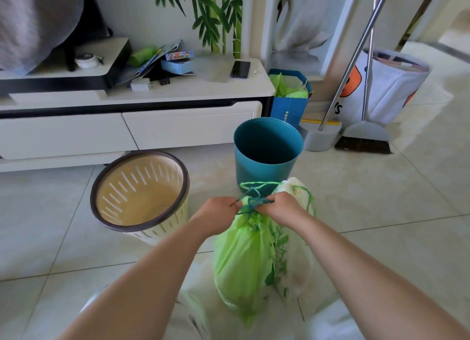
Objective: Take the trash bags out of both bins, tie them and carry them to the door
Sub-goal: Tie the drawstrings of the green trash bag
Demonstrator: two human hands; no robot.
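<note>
Left hand: my left hand [219, 213] was pinched shut on the drawstring [251, 202], pulling it to the left so the knot would close.
Right hand: my right hand [279, 207] gripped the other end of the same string, pulling the opposite way, right over the bag neck.
Bags: the green bag [244, 260] hung below my hands, with a paler bag [295, 258] pressed against it on the right; I judged I held them together so one knot would serve both.
Bins: the cream bin [142, 197] and the blue bin [267, 148] both stood bare of liners, just beyond the bags, so the lifting-out looked done.
Door: not yet reached; I could not tell where it was.
</note>
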